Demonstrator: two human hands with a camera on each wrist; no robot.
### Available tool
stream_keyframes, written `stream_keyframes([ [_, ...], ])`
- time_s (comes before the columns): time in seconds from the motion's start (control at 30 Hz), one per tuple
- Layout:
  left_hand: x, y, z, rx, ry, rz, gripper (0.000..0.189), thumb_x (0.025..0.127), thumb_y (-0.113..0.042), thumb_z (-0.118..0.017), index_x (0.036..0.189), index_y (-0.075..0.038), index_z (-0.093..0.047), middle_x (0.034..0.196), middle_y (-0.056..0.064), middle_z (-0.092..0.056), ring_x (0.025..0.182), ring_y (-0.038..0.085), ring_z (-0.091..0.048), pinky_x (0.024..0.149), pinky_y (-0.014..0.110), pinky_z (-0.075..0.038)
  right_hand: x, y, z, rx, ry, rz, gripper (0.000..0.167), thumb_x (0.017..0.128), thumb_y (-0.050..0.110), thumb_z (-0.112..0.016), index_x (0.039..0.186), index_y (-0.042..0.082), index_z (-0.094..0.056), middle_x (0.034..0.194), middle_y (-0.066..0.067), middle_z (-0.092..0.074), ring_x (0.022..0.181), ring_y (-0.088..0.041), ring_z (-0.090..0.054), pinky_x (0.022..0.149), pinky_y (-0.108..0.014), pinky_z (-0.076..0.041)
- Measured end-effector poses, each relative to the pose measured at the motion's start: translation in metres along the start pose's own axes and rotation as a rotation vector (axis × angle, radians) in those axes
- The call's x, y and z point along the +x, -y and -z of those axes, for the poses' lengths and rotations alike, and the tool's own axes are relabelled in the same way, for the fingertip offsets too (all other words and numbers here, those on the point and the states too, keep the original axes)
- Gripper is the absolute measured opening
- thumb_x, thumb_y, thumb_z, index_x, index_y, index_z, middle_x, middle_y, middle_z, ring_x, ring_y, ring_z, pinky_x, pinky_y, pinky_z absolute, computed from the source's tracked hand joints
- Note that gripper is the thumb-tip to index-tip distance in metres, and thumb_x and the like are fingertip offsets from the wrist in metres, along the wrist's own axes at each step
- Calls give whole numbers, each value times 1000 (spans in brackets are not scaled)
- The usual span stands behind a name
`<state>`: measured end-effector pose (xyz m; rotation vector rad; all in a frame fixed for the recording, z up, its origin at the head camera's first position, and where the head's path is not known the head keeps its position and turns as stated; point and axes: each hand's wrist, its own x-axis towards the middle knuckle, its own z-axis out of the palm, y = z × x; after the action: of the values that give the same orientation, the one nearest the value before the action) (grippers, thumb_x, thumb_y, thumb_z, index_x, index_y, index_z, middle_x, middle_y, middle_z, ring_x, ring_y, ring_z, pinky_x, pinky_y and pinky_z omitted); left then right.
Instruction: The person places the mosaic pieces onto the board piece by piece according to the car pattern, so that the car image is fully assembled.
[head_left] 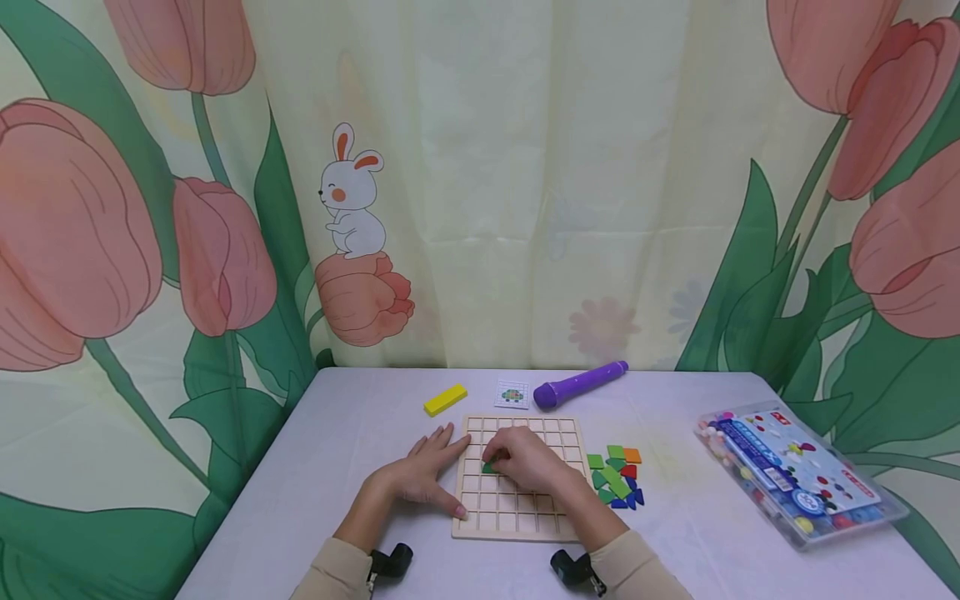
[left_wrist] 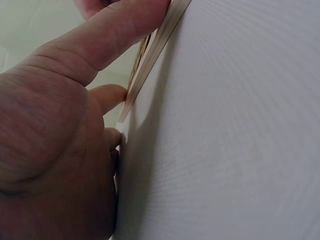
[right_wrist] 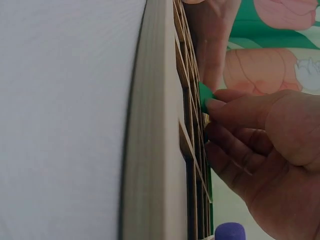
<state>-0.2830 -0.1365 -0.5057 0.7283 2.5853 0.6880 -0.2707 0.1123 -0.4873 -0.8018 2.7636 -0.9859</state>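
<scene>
A square wooden grid board (head_left: 517,523) lies on the white table. My left hand (head_left: 420,477) is spread at its left side, with thumb and index finger touching the frame; the left wrist view shows the thumb on the board's edge (left_wrist: 155,55). Over the upper middle of the grid, my right hand (head_left: 525,458) pinches a small green piece (right_wrist: 205,96) between thumb and fingertips. In the head view part of that green piece (head_left: 489,468) shows under the fingers. Its full shape is hidden. The grid cells beneath the right hand are covered as well.
Right of the board lie several loose pieces (head_left: 617,482) in green, blue, red and orange. Behind it are a yellow block (head_left: 446,400), a small pattern card (head_left: 512,394) and a purple microphone (head_left: 581,385). A clear box of coloured beads (head_left: 798,475) stands at the far right.
</scene>
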Motion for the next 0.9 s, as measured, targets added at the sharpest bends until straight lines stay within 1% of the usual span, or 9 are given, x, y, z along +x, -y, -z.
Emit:
stream_keyframes([
  [0.1,0,0,0,2,1,1,120,71,-66,-85,167,-27,-25,176,15,-4,164,34,0,130,62,-6,0,2,0,-14,1,6,16,92,3,-76,103,13,-82,97,7,-72,92,-7,-64,87,-30,-57],
  [0.23,0,0,0,5,4,3,120,71,-66,-85,167,-27,-25,176,14,-4,164,34,0,130,62,-6,-1,2,-1,-25,2,10,16,92,4,-76,104,13,-82,98,6,-70,92,-7,-61,86,-28,-56],
  [0.43,0,0,0,8,7,-1,120,71,-66,-85,167,-27,-25,176,15,-4,164,35,0,130,62,-6,-1,0,-3,-49,-8,13,16,92,5,-76,106,13,-81,99,7,-72,93,-6,-63,89,-31,-57],
  [0.7,-1,0,1,8,4,-7,120,71,-66,-85,167,-25,-25,176,16,-4,164,34,0,130,61,-5,-2,1,-4,-106,-4,23,16,92,4,-74,104,12,-82,98,5,-71,91,-7,-61,90,-33,-56],
  [0.9,0,0,0,16,4,-11,120,72,-67,-84,167,-26,-25,176,16,-4,164,35,0,130,61,-5,-4,1,-1,-120,-10,33,19,93,7,-76,110,12,-81,102,4,-72,94,-9,-63,91,-34,-56],
])
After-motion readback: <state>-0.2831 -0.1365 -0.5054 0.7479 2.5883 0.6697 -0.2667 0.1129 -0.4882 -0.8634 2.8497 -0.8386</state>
